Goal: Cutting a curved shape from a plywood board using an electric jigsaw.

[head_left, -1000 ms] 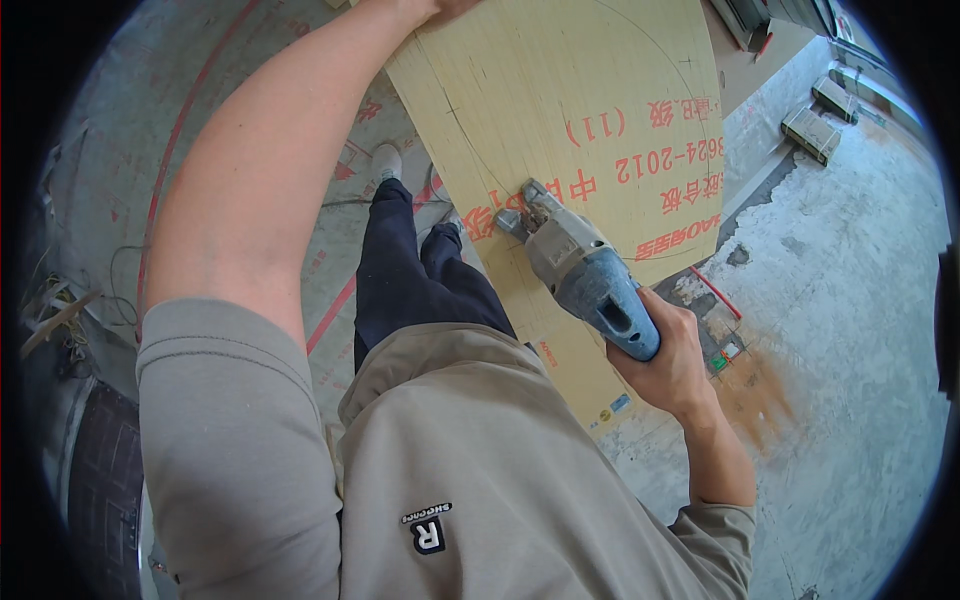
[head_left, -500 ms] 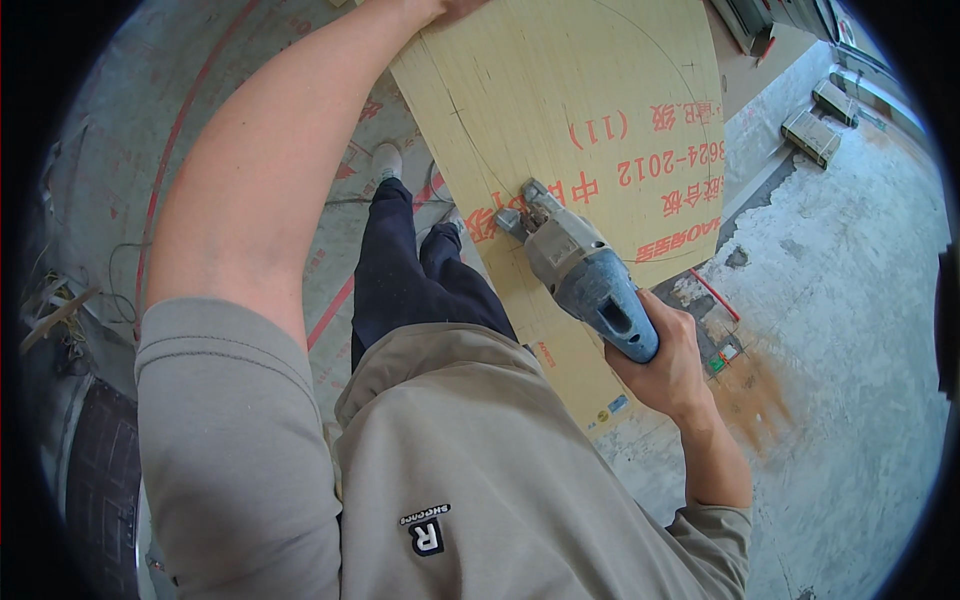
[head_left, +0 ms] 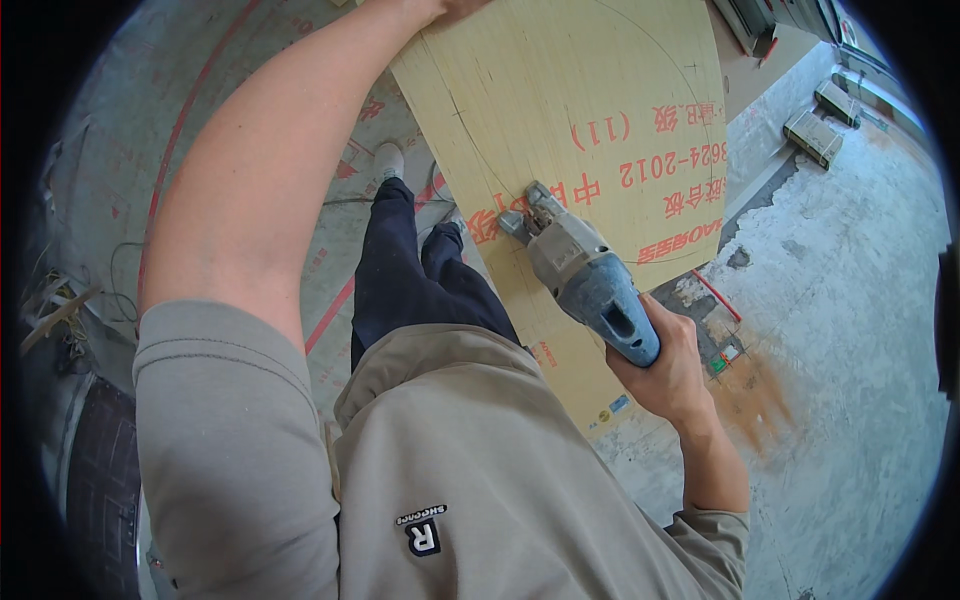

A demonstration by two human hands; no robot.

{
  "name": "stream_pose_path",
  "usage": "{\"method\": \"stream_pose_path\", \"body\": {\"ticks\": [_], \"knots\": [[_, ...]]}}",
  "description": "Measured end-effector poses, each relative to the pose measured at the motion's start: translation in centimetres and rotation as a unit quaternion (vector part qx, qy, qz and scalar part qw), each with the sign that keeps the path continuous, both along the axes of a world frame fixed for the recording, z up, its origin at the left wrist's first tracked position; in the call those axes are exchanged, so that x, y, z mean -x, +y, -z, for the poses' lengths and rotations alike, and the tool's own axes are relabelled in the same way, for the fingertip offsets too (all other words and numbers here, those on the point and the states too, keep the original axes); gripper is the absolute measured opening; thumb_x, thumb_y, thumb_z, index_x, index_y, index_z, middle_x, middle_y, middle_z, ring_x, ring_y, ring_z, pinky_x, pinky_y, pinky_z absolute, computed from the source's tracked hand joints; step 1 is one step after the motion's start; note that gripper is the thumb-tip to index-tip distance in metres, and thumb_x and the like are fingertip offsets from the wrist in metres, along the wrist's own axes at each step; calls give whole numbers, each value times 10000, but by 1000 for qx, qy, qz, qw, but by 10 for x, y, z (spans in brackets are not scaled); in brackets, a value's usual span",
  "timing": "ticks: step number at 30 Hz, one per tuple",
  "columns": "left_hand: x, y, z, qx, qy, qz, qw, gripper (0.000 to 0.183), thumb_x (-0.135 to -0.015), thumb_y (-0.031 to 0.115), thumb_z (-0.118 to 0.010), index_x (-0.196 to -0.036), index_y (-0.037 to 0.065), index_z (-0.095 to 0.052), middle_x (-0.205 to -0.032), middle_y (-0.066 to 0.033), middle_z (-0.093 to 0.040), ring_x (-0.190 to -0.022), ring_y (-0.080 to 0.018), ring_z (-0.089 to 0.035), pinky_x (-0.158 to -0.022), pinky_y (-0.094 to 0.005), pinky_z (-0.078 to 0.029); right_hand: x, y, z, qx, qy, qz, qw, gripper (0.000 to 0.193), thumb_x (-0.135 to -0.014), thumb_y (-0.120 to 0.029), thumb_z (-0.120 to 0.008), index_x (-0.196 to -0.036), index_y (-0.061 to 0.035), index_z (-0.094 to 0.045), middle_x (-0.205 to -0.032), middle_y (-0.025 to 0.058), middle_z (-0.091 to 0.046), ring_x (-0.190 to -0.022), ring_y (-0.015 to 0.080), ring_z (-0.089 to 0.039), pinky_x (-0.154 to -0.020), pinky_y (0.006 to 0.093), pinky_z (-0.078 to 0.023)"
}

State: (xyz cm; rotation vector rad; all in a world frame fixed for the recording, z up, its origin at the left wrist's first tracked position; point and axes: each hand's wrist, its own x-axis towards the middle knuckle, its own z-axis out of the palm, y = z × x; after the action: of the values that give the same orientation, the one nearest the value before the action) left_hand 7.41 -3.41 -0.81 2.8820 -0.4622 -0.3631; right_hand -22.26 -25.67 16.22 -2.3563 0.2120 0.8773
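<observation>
Little moved since earlier frame: power tool (head_left: 592, 285) still against plywood board (head_left: 590, 60), near drawn curve (head_left: 457, 112). Right hand's (head_left: 668, 358) fingers wrapped round tool; left hand (head_left: 455, 9) at board edge, finger state cannot tell. Visible curve appears uncut; work judged unfinished.

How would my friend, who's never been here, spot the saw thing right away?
Find the big yellow plywood sheet with red printing, at the top middle. Over its lower part is the jigsaw, its back end gripped by the right hand. Unlike the flat sheet, it has a chunky blue body and a grey, two-pronged front.
</observation>
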Motion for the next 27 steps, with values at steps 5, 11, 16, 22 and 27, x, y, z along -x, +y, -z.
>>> {"method": "stream_pose_path", "body": {"ticks": [5, 11, 16, 22, 27], "knots": [[-1, 1, 0, -5, 3, 5, 1000, 676, -1036, 618, -476, -1635, 309, -422, -1764, -71, -258, -1639, -292, -178, -1312, -614, -104, 4, -5, 1, -3, 4, -4, 1000, 180, -767, -19, -733, -906, -14, -619, -749, 163, -628, -682, 334, -674, -706, 354, -535], [-1, 0, 3, 8, -4, 0, 1000, 674, -1035, 613, -487, -1633, 310, -427, -1762, -76, -261, -1639, -294, -179, -1313, -613, -92, 4, -3, 2, 2, -10, -2, 1000, 185, -768, -19, -742, -913, -9, -628, -758, 165, -641, -690, 334, -687, -708, 352, -539], [-6, 2, 17, 19, -28, -4, 999, 668, -1040, 607, -484, -1633, 305, -428, -1765, -75, -254, -1641, -293, -172, -1314, -612, -85, 1, 0, 1, 1, 17, 1, 1000, 272, -748, -73, -777, -987, -37, -652, -880, 206, -684, -812, 429, -695, -735, 448, -554], [-3, 2, 15, 7, -34, -3, 999, 664, -1046, 607, -468, -1633, 300, -431, -1767, -74, -248, -1642, -294, -169, -1313, -617, -86, -3, 8, 1, 1, -11, -1, 1000, 216, -783, -28, -743, -983, 3, -667, -810, 170, -674, -722, 329, -702, -729, 352, -546], [-2, -1, -2, 8, 21, -3, 1000, 671, -1048, 613, -458, -1642, 307, -410, -1772, -67, -234, -1646, -287, -150, -1314, -616, -76, -2, 9, 2, 0, -12, 9, 1000, 212, -783, -28, -743, -978, 2, -666, -803, 167, -669, -717, 331, -699, -728, 353, -545]]}}
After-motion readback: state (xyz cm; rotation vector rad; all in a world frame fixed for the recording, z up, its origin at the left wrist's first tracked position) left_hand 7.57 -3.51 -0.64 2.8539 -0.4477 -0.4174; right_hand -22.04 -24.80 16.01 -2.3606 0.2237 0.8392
